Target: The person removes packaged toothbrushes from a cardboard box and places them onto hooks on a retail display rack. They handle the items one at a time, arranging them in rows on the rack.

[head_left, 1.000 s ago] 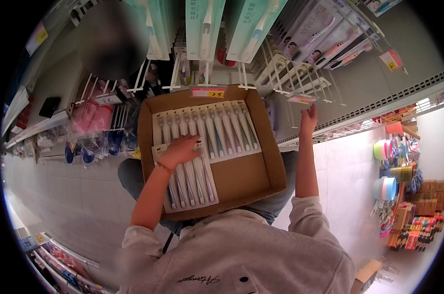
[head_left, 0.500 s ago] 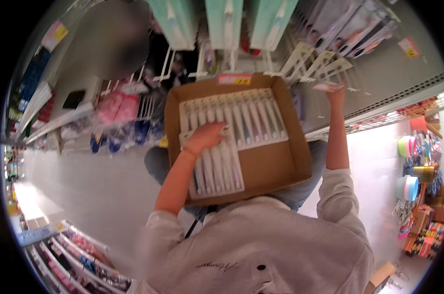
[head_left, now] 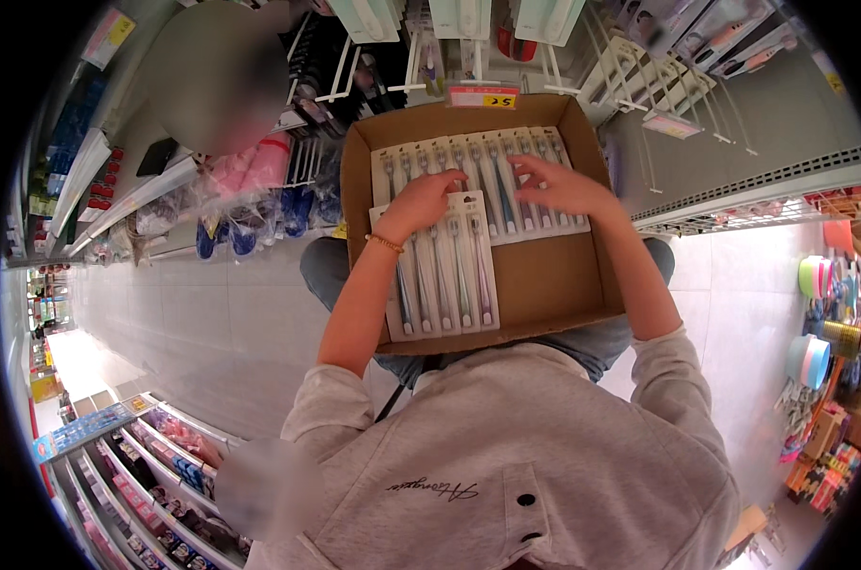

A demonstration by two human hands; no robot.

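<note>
An open cardboard box (head_left: 554, 285) rests on my lap, holding rows of carded toothbrushes with pale and coloured handles. My left hand (head_left: 425, 201) curls its fingers on the top edge of a toothbrush pack (head_left: 442, 275) in the lower group. My right hand (head_left: 558, 190) is over the upper row (head_left: 504, 176), fingers apart and bent, with nothing visibly gripped.
Shelf hooks carry mint toothbrush boxes (head_left: 544, 19) and purple packs (head_left: 725, 38). At left are pink bundles (head_left: 245, 166), bagged blue items (head_left: 240, 228) and a dark phone-like object (head_left: 155, 157). Buckets (head_left: 808, 356) are at far right, a rack (head_left: 145, 475) at lower left.
My right hand has moved from the shelf hooks down into the box. The view has shifted, so box and shelves sit higher and the box further right. My left hand stays on the lower packs.
</note>
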